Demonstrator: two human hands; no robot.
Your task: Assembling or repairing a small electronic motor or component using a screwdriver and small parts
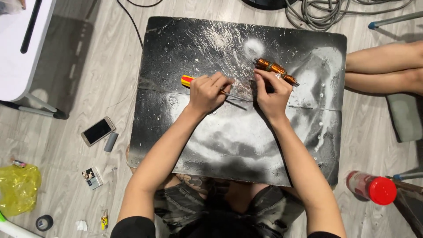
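Observation:
My left hand [208, 91] grips a screwdriver with a yellow and red handle [187, 80]; its thin metal shaft [233, 95] points right toward my other hand. My right hand [272, 91] rests on a black board [229, 141] smeared with white, fingers curled beside a copper-wound motor armature [274, 69] that lies just above the fingertips. Whether the fingers pinch a small part under them is hidden. The board lies across my lap.
Another person's bare legs [383, 68] are at the right edge. A red-capped bottle [371, 187] lies lower right. On the wooden floor to the left sit a phone [98, 131], a small grey case [110, 142], a yellow bag [18, 188], a tape roll [44, 222]. Grey cables [317, 13] coil at top.

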